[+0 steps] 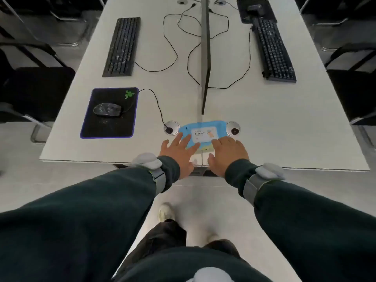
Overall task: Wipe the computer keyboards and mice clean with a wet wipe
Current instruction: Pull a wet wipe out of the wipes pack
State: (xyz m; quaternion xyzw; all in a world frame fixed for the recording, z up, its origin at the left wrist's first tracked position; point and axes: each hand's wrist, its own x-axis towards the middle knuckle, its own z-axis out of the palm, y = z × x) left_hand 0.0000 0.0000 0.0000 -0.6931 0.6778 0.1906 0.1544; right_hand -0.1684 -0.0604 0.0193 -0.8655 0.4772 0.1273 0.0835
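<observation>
A blue pack of baby wipes (203,131) lies at the near edge of the white table (274,123). My left hand (180,153) rests on its left end with fingers spread and straight. My right hand (226,152) lies on its right end, fingers bent over the pack's near edge. A dusty black mouse (107,109) sits on a black mouse pad (109,127) at the left. One black keyboard (122,46) lies behind it; a second black keyboard (273,50) is at the far right, with a second mouse (254,8) on a pad beyond it.
An upright divider panel (205,58) splits the table down the middle. Black cables (173,51) loop across the left half into round cable holes (172,127) beside the pack. Dark chairs (30,88) stand along both sides of the table.
</observation>
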